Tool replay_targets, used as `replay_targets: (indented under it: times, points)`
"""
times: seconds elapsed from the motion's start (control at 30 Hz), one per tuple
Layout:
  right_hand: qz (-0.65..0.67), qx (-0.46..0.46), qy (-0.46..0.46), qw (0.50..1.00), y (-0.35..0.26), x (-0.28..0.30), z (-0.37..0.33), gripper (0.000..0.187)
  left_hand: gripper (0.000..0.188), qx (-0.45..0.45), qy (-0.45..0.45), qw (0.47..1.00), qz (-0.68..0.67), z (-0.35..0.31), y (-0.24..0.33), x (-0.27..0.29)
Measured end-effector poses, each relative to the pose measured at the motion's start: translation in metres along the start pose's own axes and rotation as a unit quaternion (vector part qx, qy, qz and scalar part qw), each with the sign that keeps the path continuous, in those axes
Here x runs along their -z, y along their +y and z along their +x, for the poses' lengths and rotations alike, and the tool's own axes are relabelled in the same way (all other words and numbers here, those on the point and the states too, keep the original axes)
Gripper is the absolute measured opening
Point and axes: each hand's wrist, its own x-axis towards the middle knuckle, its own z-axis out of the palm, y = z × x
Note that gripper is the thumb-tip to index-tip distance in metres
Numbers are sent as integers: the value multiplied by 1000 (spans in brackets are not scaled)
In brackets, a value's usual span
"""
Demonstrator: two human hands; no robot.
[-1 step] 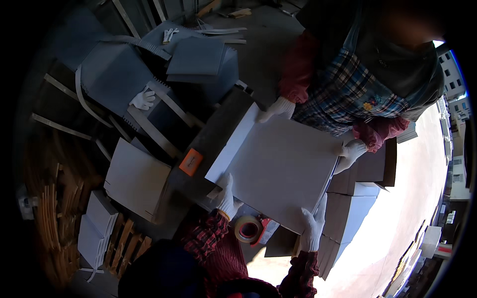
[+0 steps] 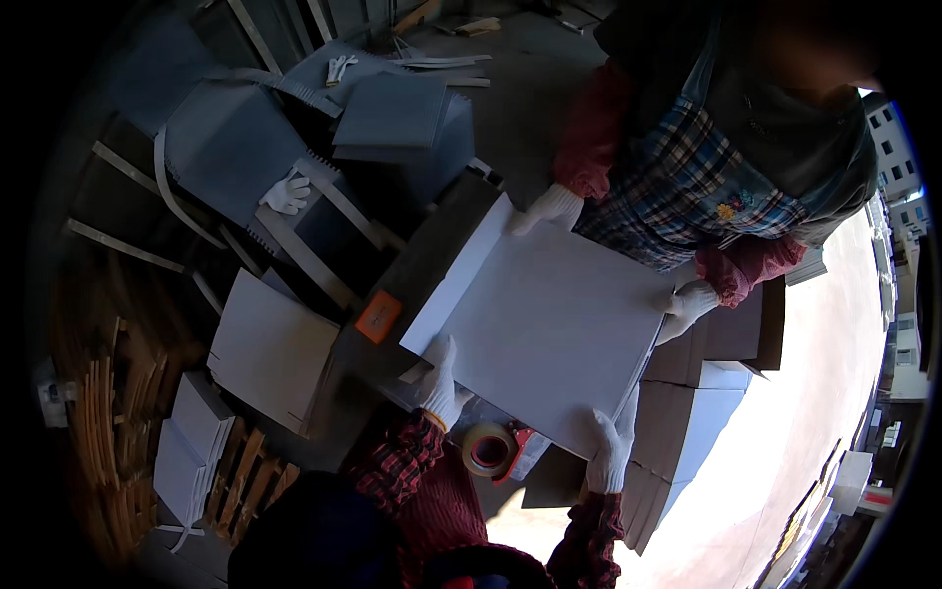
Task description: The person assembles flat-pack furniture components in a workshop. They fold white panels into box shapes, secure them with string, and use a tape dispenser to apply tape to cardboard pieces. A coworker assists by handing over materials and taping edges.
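A large white cardboard sheet (image 2: 559, 314), with a creased strip along its left side, lies between me and a co-worker. My left hand (image 2: 444, 391), in a white knitted glove, grips its near left edge. At the near right corner my right hand (image 2: 612, 450), gloved alike, has its thumb on top and the other fingers along the side, partly hidden. Across from me the co-worker's gloved hands (image 2: 551, 208) hold the far left edge and the right corner. Between my forearms sits a red tape dispenser (image 2: 494, 452) with a roll of tape.
An orange card (image 2: 379, 316) lies on the dark work surface (image 2: 432, 236) left of the sheet. Stacked cardboard (image 2: 677, 422) stands to the right. Further left are more white sheets (image 2: 270, 344), wooden pallets (image 2: 240, 486), grey panels (image 2: 235, 147) and a loose white glove (image 2: 287, 192).
The view has shifted very slightly. My left hand sits a little further left and higher on the sheet's edge; the grips look otherwise the same.
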Motion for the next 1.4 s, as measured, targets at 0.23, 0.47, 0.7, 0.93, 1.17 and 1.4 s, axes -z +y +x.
replay_targets:
  times: [0.23,0.47,0.7,0.93,1.17,1.4]
  points:
    - [213,-143,-87,963,106,-47,33,40,42,-342,-15,911,230,-100,76,-25]
    - [-61,-245,-202,946,146,-100,69,56,56,-437,-105,864,226,-82,39,19]
    - [-473,261,-308,783,130,-68,54,20,106,-447,-82,794,403,-142,-8,-31]
    - [-274,49,-324,904,64,-59,10,24,73,-398,-166,737,521,-145,37,-4]
    - [-141,-60,-284,947,44,-70,-22,48,65,-403,-200,834,321,-123,29,2]
    - [-113,-1,-250,962,48,-67,-23,35,50,-406,-83,814,407,-131,33,-36]
